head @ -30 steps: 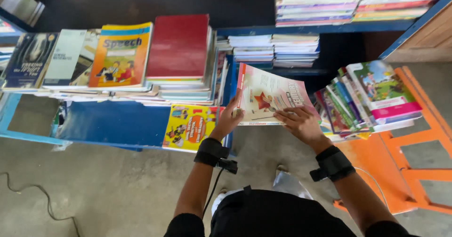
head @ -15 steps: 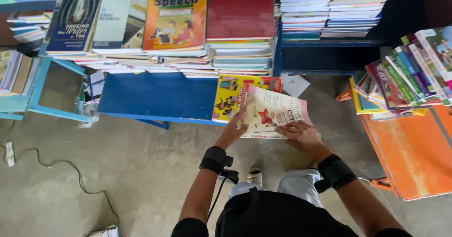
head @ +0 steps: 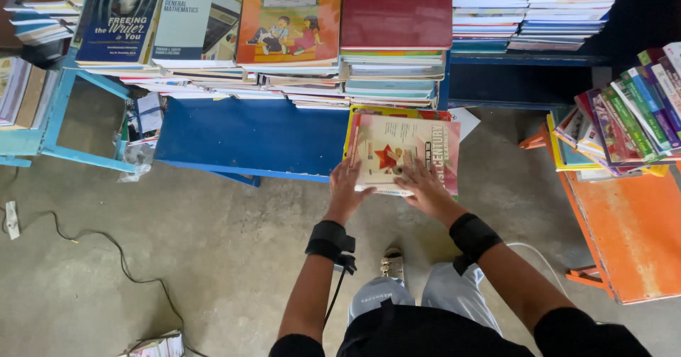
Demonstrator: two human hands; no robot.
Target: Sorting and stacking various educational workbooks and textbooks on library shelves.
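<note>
Pressing down with both palms, we hold a pink booklet (head: 406,153) with a red star on its cover at the front edge of the blue table (head: 248,136). Our left hand (head: 346,189) grips its left edge, fingers curled around the corner; our right hand (head: 424,187) lies flat and spread on the cover's lower half. The booklet rests on a yellow book (head: 394,114) whose top edge peeks out behind it. Just behind these rise the book stacks (head: 298,80), crowding the table's back half, with a dark red book (head: 396,9) and an orange picture book (head: 289,18) lying on top. To our right, an orange table (head: 624,236) carries a slanted row of books (head: 624,116), near our right forearm but apart from it. To the left stands a light blue frame (head: 50,141). The bare blue tabletop left of the booklet is open, and the concrete floor (head: 177,258) below lies open too, crossed by a black cable (head: 92,247). Both wrists wear black bands.
</note>
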